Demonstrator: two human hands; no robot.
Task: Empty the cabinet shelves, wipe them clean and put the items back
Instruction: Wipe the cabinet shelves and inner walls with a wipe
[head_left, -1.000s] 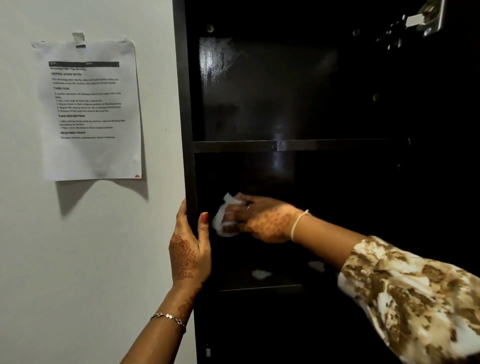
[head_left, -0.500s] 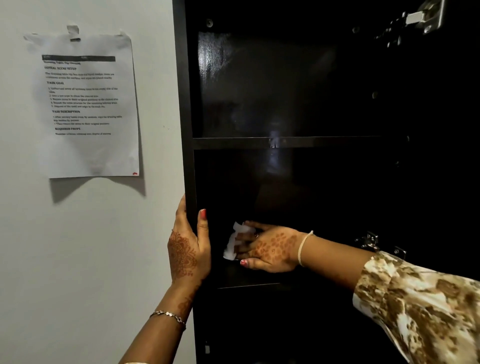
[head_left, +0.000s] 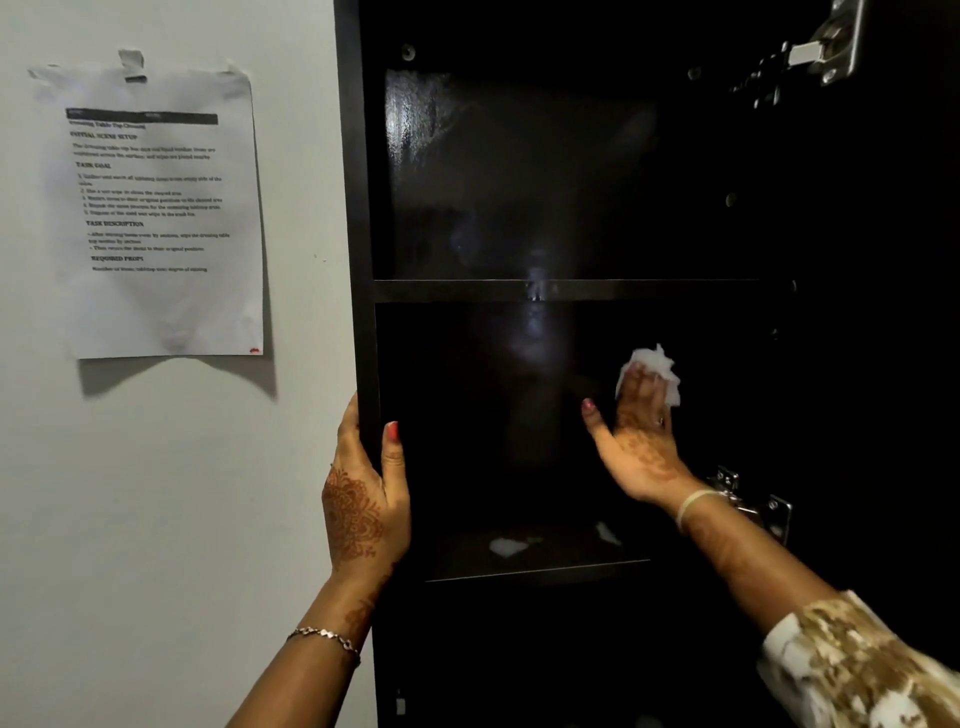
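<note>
the wipe (head_left: 652, 364) is now found on the right part of the back panel (head_left: 493, 415) in the lower compartment, higher than half a second ago, when it was kept low and close to the left side. it is pressed flat under the straight fingers of the right hand (head_left: 636, 436), thumb spread aside; nothing is gripped by that hand. the left hand (head_left: 363, 493) is unchanged: the front edge of the side panel (head_left: 358, 208) is clasped between thumb and fingers. the wiping is judged to be carried across the back of the compartment, so cleaning is under way and no items are put back yet.

pale patches (head_left: 506, 545) are seen on the lower shelf (head_left: 519, 569); whether they are moisture or scraps of tissue cannot be told. the upper shelf (head_left: 649, 290) is marked by a glare spot. a metal hinge (head_left: 753, 506) is set just beside the right wrist and could be caught on a wider sweep. a printed sheet (head_left: 156, 218) is taped to the wall (head_left: 156, 519) on the left.
</note>
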